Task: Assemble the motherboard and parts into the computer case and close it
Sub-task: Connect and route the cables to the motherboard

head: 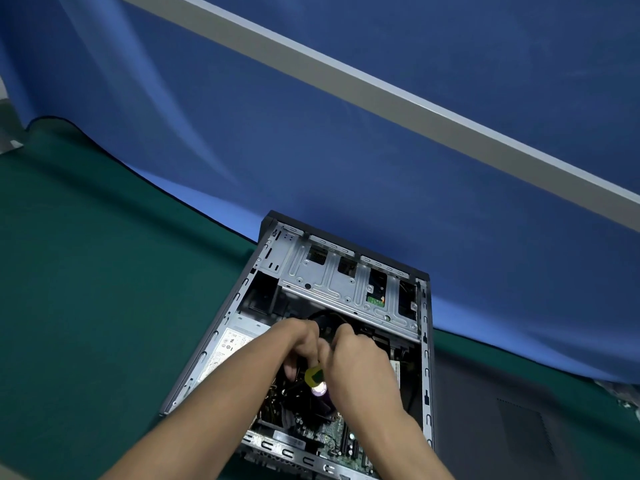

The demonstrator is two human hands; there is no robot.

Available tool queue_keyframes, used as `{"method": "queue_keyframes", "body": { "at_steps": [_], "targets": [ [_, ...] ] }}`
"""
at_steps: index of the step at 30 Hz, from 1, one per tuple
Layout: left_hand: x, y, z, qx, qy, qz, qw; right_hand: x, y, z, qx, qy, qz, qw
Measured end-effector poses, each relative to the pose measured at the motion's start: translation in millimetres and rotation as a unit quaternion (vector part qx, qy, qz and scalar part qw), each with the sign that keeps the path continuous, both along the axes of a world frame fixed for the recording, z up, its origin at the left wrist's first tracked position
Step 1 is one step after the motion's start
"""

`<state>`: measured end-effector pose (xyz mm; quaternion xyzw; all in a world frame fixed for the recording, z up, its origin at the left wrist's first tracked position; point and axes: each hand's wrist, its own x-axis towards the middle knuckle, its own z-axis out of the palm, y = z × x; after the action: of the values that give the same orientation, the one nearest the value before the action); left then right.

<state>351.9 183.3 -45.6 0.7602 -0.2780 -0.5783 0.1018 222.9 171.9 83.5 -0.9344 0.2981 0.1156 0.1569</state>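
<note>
Head view, looking forward and down: the computer case is laid on its side on the green tabletop, open face upward, so that its interior can be reached from above. The motherboard is already seated in the near part of the case, the power supply lies along the left wall, and the metal drive cage spans the far end. Both hands are brought together over the middle of the board, where a black fan is partly visible. The left hand is held with its fingers curled downward around something near the fan; what exactly is gripped is hidden by the hand itself. The right hand is closed, and a screwdriver with a yellow-and-green handle and a purple butt emerges between the two hands; it appears to be gripped by the right hand, though the contact is largely concealed. The tool is held steeply, probably so that its tip can be driven into a fastener of the cooler while the other hand steadies the part. A dark side panel is laid flat on the tabletop just right of the case, presumably kept within reach for closing, a step judged not yet due. A blue backdrop hangs behind.
</note>
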Motion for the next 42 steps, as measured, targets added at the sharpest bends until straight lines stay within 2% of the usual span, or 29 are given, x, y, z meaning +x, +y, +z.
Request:
{"method": "queue_keyframes", "body": {
  "at_steps": [4,8,9,13,17,21,22,25,26,29,31,34,39,42],
  "targets": [
    [1,-2,-3,-0.017,-0.030,-0.013,0.999,-3,-1,1,0.086,0.004,0.018,0.996],
    [0,-1,-2,-0.001,-0.015,-0.009,1.000,-4,-3,-4,-0.041,0.004,-0.003,0.999],
    [0,-1,-4,-0.003,-0.014,-0.003,1.000,-6,-6,-5,-0.039,0.004,-0.008,0.999],
    [1,-2,-6,-0.010,-0.023,-0.002,1.000,-13,-8,-3,0.062,-0.006,0.002,0.998],
    [0,-2,-6,-0.003,-0.020,-0.006,1.000,-12,-8,-7,-0.057,0.008,-0.014,0.998],
    [1,-2,-6,-0.013,-0.019,0.002,1.000,-16,-12,-2,0.093,0.007,-0.001,0.996],
    [1,-3,-6,-0.011,-0.018,0.000,1.000,-16,-9,-1,0.086,0.009,0.008,0.996],
    [1,-3,-6,-0.012,-0.007,-0.004,1.000,-12,-4,-5,-0.019,-0.003,0.000,1.000],
    [2,-3,-6,-0.013,-0.007,-0.004,1.000,-12,-6,-6,-0.016,0.001,-0.010,1.000],
    [1,-2,-6,-0.015,-0.015,0.000,1.000,-15,-11,-4,0.093,0.009,-0.019,0.995],
    [0,-3,-6,-0.011,-0.013,0.000,1.000,-19,-10,-5,0.067,0.004,-0.002,0.998],
    [1,-2,-5,-0.009,-0.010,-0.002,1.000,-19,-7,-6,-0.035,0.014,-0.004,0.999],
    [0,-3,-4,-0.014,-0.009,0.002,1.000,-22,-8,1,0.085,0.013,0.011,0.996],
    [-1,-2,-1,-0.010,-0.001,-0.003,1.000,-17,1,-4,0.010,-0.023,0.009,1.000]
  ]
}}
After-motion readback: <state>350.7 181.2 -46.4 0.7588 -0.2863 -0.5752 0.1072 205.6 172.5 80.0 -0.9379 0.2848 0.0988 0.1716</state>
